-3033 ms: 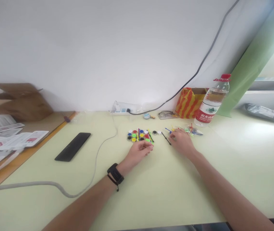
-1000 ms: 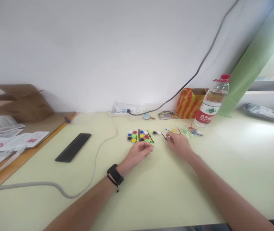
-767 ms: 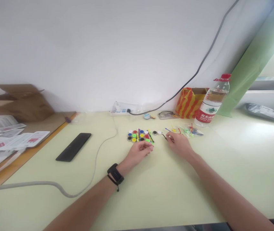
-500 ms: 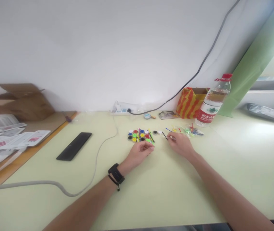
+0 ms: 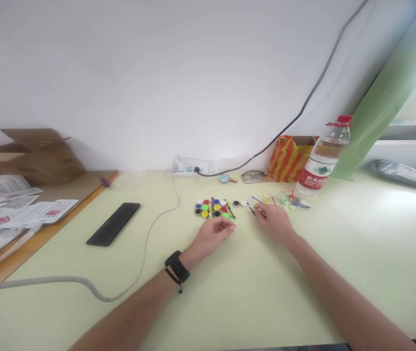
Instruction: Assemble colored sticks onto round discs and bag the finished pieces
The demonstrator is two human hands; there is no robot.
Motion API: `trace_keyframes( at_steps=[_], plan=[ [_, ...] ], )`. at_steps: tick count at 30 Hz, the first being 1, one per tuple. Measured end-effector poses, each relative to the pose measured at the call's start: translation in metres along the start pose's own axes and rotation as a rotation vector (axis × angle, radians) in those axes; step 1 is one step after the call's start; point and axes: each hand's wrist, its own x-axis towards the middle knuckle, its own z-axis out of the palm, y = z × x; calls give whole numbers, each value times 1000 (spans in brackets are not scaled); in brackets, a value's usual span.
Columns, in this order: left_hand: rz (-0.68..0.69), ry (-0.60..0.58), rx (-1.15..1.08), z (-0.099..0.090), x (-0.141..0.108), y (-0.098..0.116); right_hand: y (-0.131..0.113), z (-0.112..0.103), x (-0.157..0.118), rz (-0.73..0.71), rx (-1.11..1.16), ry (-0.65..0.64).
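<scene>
My left hand rests on the table with its fingers curled and the thumb meeting the fingertips; what it holds, if anything, is hidden. Just beyond it lie rows of small round coloured discs in clear rims, with thin coloured sticks among them. To their right sit a black disc and a white disc. My right hand is closed in a pinch on a small thin stick, mostly covered by the fingers. Against its fingertips lies a thin black stick, and a blue stick lies behind.
Clear bags of small coloured parts lie beyond my right hand, near a large water bottle and a striped bag. A power strip stands by the wall. A black phone-like slab and a grey cable lie left.
The view has shifted slightly. My right fingertips have moved a little, and the pale stick by them is less visible beside the black one. My left hand keeps its pose.
</scene>
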Motion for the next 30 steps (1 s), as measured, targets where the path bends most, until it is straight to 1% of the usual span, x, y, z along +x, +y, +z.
trace_keyframes(
  at_steps=[7,11,15,18,21,26,30],
  plan=[
    [-1,-6,7,0,0,1,1,0,0,2,47,45],
    [-17,0,3,1,-1,5,1,1,2,-15,12,16],
    [-1,0,11,1,-1,5,-1,1,2,-14,-22,2],
    [5,-8,20,0,0,3,-4,-1,0,-6,-7,6],
    [12,2,33,0,-1,1,-8,-7,-1,14,47,-17],
    [84,32,192,4,-7,0,-11,-19,-1,59,146,-33],
    [132,29,334,8,-13,3,-15,-22,-1,3,182,-109]
  ],
)
